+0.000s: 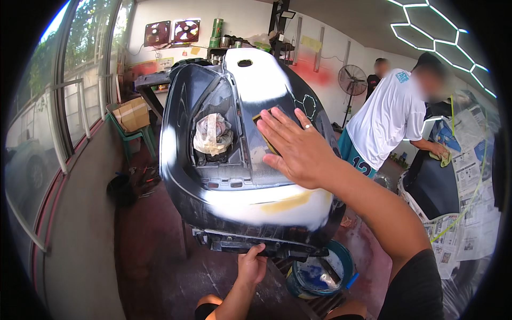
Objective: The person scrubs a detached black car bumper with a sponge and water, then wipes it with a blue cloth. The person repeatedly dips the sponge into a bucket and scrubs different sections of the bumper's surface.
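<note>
White-walled workshop with a reddish floor [146, 242], water bucket [349, 264] low to the right. Front and centre, black bumper [260, 169] with white patches, longer up the view than across. Directly beneath the right hand [301, 152], against the bumper's middle panel: pad [269, 142], seemingly aslant, upper end leaning left. Far nearer to the right hand than to the left hand [252, 266]. Right fingers outstretched, laid flat over the pad, uncurled. Left fingers grasping the bumper's near lower rim, thumb uppermost; firmness impossible to tell.
</note>
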Motion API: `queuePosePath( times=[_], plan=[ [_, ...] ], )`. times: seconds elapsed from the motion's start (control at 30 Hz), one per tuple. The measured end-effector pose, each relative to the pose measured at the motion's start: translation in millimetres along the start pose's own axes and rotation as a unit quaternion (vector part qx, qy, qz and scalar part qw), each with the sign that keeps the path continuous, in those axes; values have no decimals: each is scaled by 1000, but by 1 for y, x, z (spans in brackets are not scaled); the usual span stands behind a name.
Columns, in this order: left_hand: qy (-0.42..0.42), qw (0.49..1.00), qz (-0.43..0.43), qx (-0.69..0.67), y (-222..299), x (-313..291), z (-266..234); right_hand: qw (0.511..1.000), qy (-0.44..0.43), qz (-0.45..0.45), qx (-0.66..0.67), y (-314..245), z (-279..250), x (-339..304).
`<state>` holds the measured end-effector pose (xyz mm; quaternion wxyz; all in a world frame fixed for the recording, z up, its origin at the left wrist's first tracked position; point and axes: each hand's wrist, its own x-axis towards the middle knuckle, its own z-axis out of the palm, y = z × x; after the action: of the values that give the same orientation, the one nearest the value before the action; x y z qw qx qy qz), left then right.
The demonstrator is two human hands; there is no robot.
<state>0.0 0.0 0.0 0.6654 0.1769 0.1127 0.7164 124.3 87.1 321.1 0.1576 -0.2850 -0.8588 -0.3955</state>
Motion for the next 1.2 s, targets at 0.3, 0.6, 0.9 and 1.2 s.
queuePosePath(
  times=[0.3,0.6,0.9,1.2],
  plan=[
    [29,999,-5,-19,-22,-23,13,999,-38,36,-12,17,-12,19],
    [15,1000,5,-2,-9,-7,8,997,-58,28,-38,17,-24,-4],
    [16,1000,-16,3,-6,3,-14,997,-71,-15,-7,-7,-20,-54],
    [20,1000,-3,-15,-6,4,-7,999,-30,-11,-9,-19,-18,-15]
  ],
)
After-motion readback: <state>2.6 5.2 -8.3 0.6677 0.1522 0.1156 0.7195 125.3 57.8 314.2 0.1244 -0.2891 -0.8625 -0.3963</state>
